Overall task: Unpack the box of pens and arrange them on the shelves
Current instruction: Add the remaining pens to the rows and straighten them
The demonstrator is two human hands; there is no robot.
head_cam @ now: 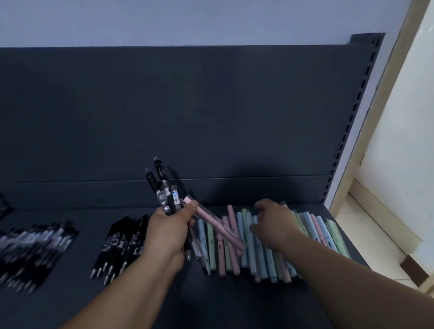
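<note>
Across the shelf (233,304): far-left pile (27,252), then middle pile (121,245), then long row (232,248) at right (right hand (274,224) on it, left hand (169,229) with its bundle (165,191) beside).

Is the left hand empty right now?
No, the left hand grips a bunch of black pens that stick up above its fingers.
</note>
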